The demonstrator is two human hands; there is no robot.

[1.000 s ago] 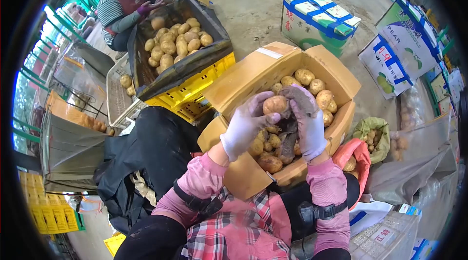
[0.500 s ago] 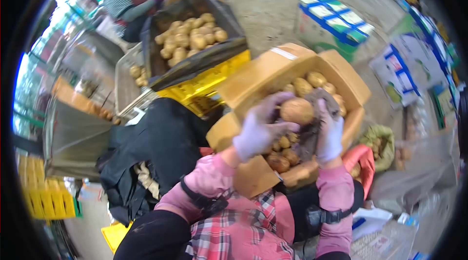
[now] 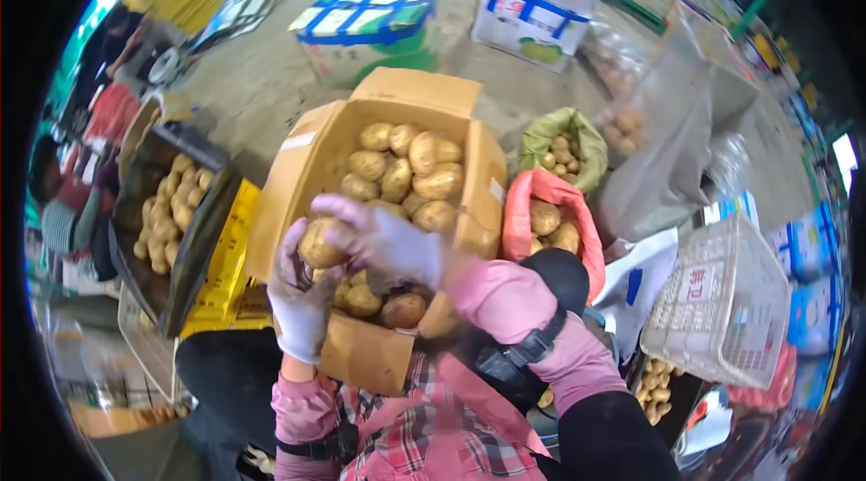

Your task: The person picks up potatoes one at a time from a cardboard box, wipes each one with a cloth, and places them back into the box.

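Observation:
A large brown potato point(image 3: 320, 244) is between my two gloved hands, over the near left part of an open cardboard box point(image 3: 356, 364). My left hand point(image 3: 304, 305) is closed around its left and lower side. From the right, my right hand point(image 3: 383, 242), slightly smeared by motion, curls its fingers over the potato's upper right side. Larger potatoes point(image 3: 406, 161) fill the far part of the box. Closer to me, a few more potatoes point(image 3: 363, 300) lie below my hands. A bit of grey cloth point(image 3: 383, 282) shows under my right hand, mostly hidden.
Right of the box stand a red bag point(image 3: 585, 219) and a green sack point(image 3: 591, 152), both holding potatoes. A black-lined yellow crate point(image 3: 221, 242) of potatoes is at left, with a person point(image 3: 68, 219) beyond. A white basket point(image 3: 713, 309) is at right.
My view has turned right, so the box appears further left. Both hands have come together on the potato; the grey cloth that was in my right hand is now mostly hidden.

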